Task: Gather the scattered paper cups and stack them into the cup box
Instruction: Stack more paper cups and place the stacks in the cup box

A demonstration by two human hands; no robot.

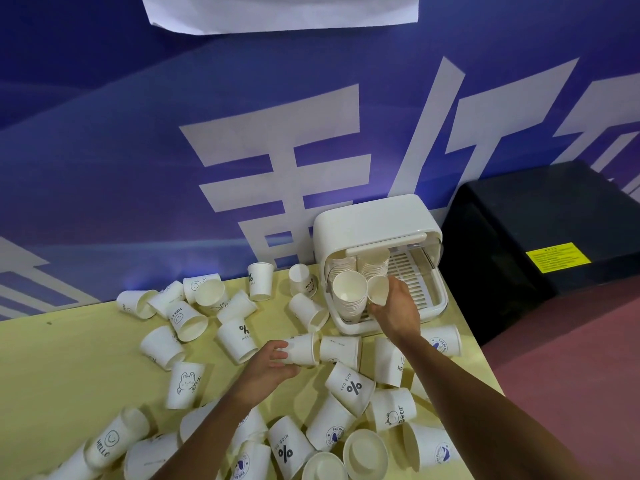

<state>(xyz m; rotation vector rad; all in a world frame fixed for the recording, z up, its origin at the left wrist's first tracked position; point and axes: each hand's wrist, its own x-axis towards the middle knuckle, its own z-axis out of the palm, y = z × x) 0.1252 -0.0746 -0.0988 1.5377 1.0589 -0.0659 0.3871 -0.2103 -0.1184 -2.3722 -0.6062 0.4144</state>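
Cup box [377, 220]: white, lid raised, your 1 o'clock, stacks [349, 296] inside.
Right hand [394, 310]: you grip one white cup [376, 289] there.
Left hand [273, 365]: you grip a lying cup [303, 348].
Loose cups [349, 388]: white, printed, 9 to 5 o'clock.

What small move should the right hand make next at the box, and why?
Probably nest it. The right hand pinches a loose cup, tilted, right beside the front stack in the cup box, whose top cup gapes open. Sliding it in there looks natural, since the left hand grips a lying cup for the following turn.
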